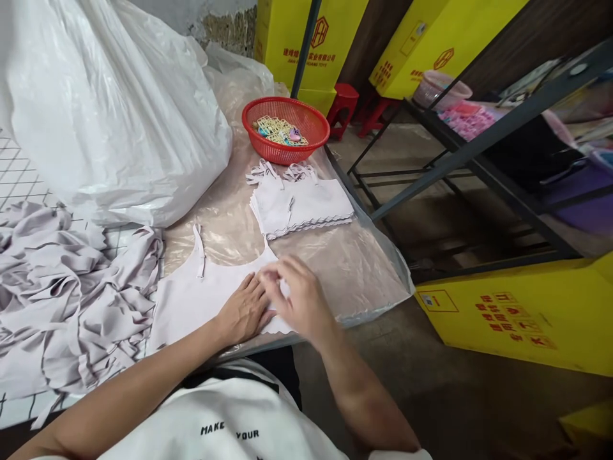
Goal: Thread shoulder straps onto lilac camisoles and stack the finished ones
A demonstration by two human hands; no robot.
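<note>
Pale-lilac camisole (191, 297), likely light and limp, lies beneath the flat, released left hand (244, 310), best pinched at the hem (279, 327) beside it; whether the curled right hand (306, 303) grips anything is unclear.

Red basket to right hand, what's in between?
A neat stack of pale camisoles, straps toward the red basket, then a short bare strip of plastic sheeting before the right hand. Shows in the head view.
</note>
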